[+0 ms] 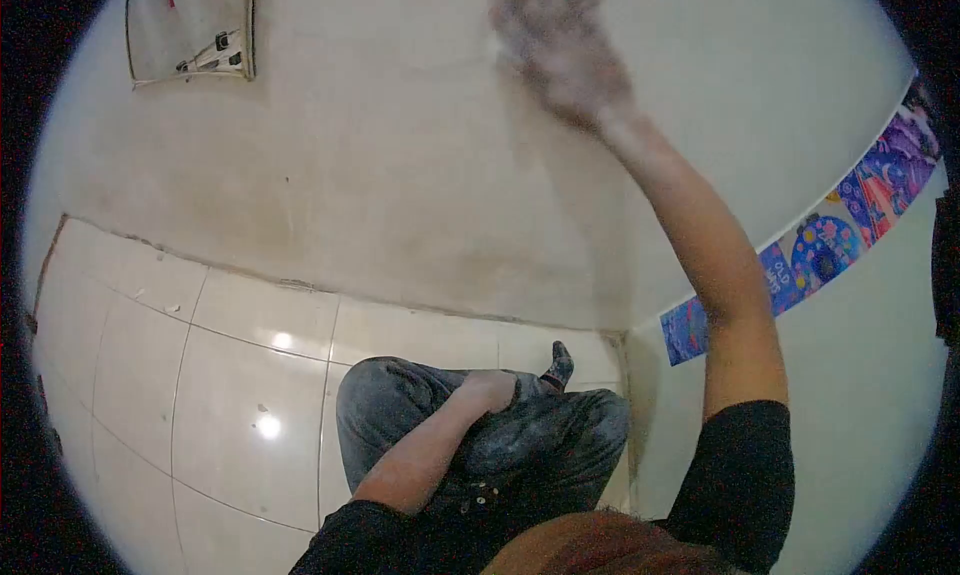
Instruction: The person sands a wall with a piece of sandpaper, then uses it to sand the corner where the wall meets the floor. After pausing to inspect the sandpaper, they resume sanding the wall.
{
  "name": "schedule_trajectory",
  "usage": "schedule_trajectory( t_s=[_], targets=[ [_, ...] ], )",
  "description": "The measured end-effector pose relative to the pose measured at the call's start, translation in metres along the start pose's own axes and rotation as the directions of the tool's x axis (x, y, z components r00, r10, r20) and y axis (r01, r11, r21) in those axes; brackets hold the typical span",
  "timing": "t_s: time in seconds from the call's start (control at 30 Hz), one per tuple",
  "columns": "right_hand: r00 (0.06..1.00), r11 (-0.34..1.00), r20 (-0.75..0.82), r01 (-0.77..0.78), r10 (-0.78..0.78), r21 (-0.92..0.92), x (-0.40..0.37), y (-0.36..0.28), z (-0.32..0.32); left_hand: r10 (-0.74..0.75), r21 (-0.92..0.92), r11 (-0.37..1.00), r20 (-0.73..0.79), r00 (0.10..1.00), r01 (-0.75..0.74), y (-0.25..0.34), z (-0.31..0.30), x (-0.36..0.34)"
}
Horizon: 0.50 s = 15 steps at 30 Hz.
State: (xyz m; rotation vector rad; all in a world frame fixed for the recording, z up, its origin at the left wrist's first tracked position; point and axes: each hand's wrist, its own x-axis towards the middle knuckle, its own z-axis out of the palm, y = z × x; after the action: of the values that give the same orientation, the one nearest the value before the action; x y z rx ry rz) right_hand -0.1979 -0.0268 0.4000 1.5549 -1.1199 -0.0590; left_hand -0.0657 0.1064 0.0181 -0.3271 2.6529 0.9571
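Note:
My right hand [570, 60], dusted white, is raised against the pale wall [380, 155] near the top. Motion smears its fingers, and whether anything is under them cannot be made out. Down in my lap, my left hand [490, 390] rests over my bent leg in dusty dark trousers [390, 400]. Its fingers are not clearly visible. Faint brownish patches mark the lower part of the wall.
A framed mirror or panel [190, 30] hangs at the upper left. Colourful pictures [825, 245] run along the right-hand wall, behind my right forearm. Shiny tiles [250, 395] cover the floor, with small specks on them. My foot [560, 365] lies near the wall corner.

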Motion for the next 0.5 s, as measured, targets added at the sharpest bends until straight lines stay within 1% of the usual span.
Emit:
schedule_trajectory(
  t_s=[0.1, 0.13, 0.17, 0.2, 0.23, 0.27, 0.3, 0.33, 0.37, 0.4, 0.43, 0.47, 0.5],
  targets=[
    [0.960, 0.943, 0.049, 0.260, -0.276, 0.209, -0.044, 0.007, 0.016, 0.023, 0.019, 1.000, -0.021, 1.000, -0.023, 0.003, -0.004, -0.007],
    [0.981, 0.984, 0.109, 0.148, -0.159, 0.100, -0.049, 0.019, 0.014, 0.025, 0.018, 1.000, -0.036, 0.999, -0.024, 0.002, -0.004, -0.006],
    [0.999, 0.991, 0.015, 0.038, -0.040, 0.125, -0.047, 0.034, 0.006, 0.024, 0.013, 1.000, -0.049, 0.999, -0.024, 0.002, -0.003, -0.007],
    [0.994, 0.984, -0.073, -0.072, 0.085, 0.162, -0.044, 0.048, 0.000, 0.003, 0.013, 1.000, -0.049, 0.999, -0.002, -0.003, 0.002, -0.001],
    [0.949, 0.958, -0.167, -0.243, 0.267, 0.154, -0.050, 0.059, 0.006, -0.015, 0.013, 1.000, -0.043, 0.999, 0.016, -0.009, 0.013, 0.010],
    [0.865, 0.901, -0.254, -0.405, 0.432, 0.153, -0.059, 0.069, 0.012, -0.025, 0.014, 1.000, -0.035, 0.999, 0.025, -0.009, 0.017, 0.013],
    [0.747, 0.818, -0.340, -0.552, 0.571, 0.161, -0.070, 0.076, 0.017, -0.001, -0.005, 1.000, -0.036, 0.999, 0.001, -0.007, 0.023, 0.016],
    [0.683, 0.766, -0.389, -0.634, 0.618, 0.104, -0.070, 0.063, 0.022, 0.019, -0.019, 1.000, -0.043, 0.999, -0.020, -0.005, 0.018, 0.013],
    [0.804, 0.846, -0.272, -0.525, 0.530, 0.097, -0.071, 0.046, 0.022, 0.030, -0.024, 0.999, -0.052, 0.998, -0.031, -0.004, 0.009, 0.007],
    [0.894, 0.904, -0.144, -0.412, 0.425, 0.113, -0.076, 0.024, 0.018, 0.020, -0.052, 0.998, -0.062, 0.998, -0.023, 0.005, -0.003, -0.006],
    [0.955, 0.945, -0.017, -0.292, 0.298, 0.150, -0.082, 0.012, 0.018, 0.011, -0.028, 1.000, -0.037, 0.999, -0.012, 0.003, 0.001, -0.005],
    [0.988, 0.978, -0.024, -0.150, 0.155, 0.142, -0.090, 0.015, 0.022, 0.003, -0.006, 1.000, -0.020, 1.000, -0.003, 0.000, 0.007, 0.001],
    [1.000, 0.991, -0.026, -0.005, 0.009, 0.132, -0.102, 0.024, 0.025, -0.003, 0.016, 1.000, -0.001, 1.000, 0.003, -0.002, 0.012, 0.005]
  ],
)
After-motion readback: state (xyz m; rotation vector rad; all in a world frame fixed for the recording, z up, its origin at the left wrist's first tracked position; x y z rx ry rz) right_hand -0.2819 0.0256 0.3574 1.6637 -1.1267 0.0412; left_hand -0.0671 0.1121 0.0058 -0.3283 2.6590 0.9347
